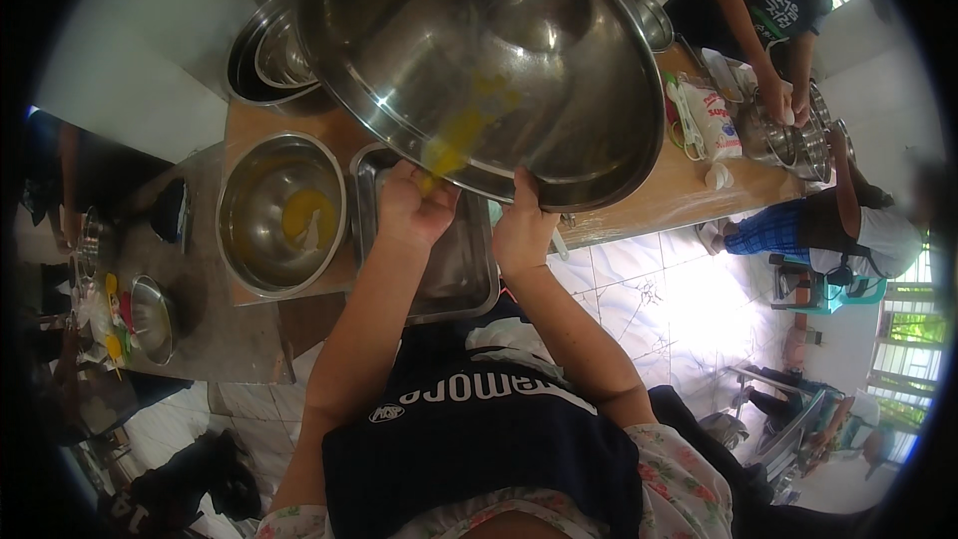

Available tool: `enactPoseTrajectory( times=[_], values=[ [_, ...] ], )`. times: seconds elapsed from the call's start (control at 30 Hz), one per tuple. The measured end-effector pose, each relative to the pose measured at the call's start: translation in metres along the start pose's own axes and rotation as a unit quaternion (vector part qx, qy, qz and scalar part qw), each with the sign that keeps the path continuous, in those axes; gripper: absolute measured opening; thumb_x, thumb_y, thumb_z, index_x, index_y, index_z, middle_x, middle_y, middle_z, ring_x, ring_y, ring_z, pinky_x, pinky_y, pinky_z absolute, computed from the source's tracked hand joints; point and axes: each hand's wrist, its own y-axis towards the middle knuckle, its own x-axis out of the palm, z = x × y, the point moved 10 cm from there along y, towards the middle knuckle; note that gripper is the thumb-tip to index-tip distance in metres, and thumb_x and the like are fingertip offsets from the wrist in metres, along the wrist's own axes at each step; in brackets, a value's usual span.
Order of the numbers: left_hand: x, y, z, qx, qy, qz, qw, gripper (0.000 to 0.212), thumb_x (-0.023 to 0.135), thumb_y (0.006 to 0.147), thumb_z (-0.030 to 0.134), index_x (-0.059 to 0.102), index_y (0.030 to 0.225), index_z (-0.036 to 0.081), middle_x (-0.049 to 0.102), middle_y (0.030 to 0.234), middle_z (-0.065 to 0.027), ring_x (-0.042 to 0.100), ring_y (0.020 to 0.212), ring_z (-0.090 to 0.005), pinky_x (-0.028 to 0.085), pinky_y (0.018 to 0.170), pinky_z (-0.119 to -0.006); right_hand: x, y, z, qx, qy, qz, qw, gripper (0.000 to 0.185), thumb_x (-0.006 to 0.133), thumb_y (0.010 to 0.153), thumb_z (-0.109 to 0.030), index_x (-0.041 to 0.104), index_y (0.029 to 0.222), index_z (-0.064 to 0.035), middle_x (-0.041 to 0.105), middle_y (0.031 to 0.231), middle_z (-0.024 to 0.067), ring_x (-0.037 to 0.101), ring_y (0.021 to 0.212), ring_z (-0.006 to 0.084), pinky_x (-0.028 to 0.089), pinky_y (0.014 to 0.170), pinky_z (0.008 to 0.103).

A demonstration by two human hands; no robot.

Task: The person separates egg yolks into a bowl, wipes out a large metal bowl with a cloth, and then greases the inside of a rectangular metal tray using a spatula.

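Note:
A large steel bowl (584, 90) is tipped up before me, its inside facing me, with a yellow smear, perhaps egg, running down to the near rim. My right hand (524, 228) grips that rim, thumb inside the bowl. At the rim beside the yellow smear is my left hand (419, 206), fingers curled; whether it also grips a cloth or tool is hidden. Under my forearms lies a rectangular steel tray (449, 269). Left of the tray stands a steel mixing bowl (247, 239) holding some yellow liquid and a pale piece.
Nested steel bowls (258, 93) stand at the back left. On the table's right are a sugar bag (711, 116), white measuring spoons (685, 120), eggshells (718, 177) and several steel bowls, where a co-worker's hands (786, 105) hold something white. Another table (232, 359) stands left.

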Motion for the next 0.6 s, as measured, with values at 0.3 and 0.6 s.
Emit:
enactPoseTrajectory(
  times=[0.3,0.6],
  values=[
    [-0.007,0.008,-0.001,-0.002,-0.007,-0.011,1.000,0.025,0.033,0.088,0.013,0.050,0.101,0.000,0.057,0.099,-0.0096,0.055,0.091,-0.0218,0.045,0.083,-0.033,0.002,0.000,0.003,0.033,0.076,0.014,0.996,0.027,0.047,0.084,-0.013,0.049,0.101,0.0084,0.051,0.105,0.0123,0.048,0.094,0.0183,0.040,0.080,0.0279],
    [-0.004,0.009,-0.001,-0.002,-0.007,-0.018,1.000,0.025,0.034,0.088,0.013,0.050,0.102,0.000,0.056,0.100,-0.0103,0.056,0.089,-0.0213,0.048,0.079,-0.032,0.005,0.003,0.010,0.059,0.117,-0.003,0.991,0.032,0.048,0.084,-0.015,0.043,0.112,0.0003,0.047,0.111,0.0087,0.047,0.100,0.0182,0.041,0.083,0.0296]
  ],
)
